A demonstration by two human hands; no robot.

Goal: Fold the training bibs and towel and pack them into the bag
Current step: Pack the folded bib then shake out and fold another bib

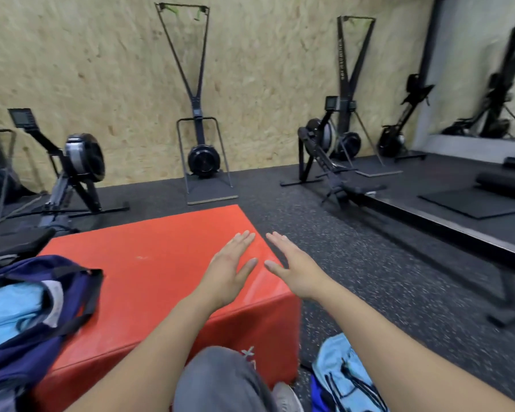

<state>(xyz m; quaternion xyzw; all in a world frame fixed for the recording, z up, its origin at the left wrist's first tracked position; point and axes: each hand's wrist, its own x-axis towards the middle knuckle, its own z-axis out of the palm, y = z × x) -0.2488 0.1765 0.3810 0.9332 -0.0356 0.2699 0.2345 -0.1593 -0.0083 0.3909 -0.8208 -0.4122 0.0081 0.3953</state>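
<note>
Two hands out flat over the red box (149, 272), left hand (229, 272) and right hand (295, 272), fingers straight, holding nothing. Navy bag (39, 337) sits open at the near left with light blue cloth (6, 310) already inside (bib or towel, hard to say). More light blue fabric (339, 373) lies on the floor (369, 263) at near right, so packing looks partly done, I'd judge.
</note>
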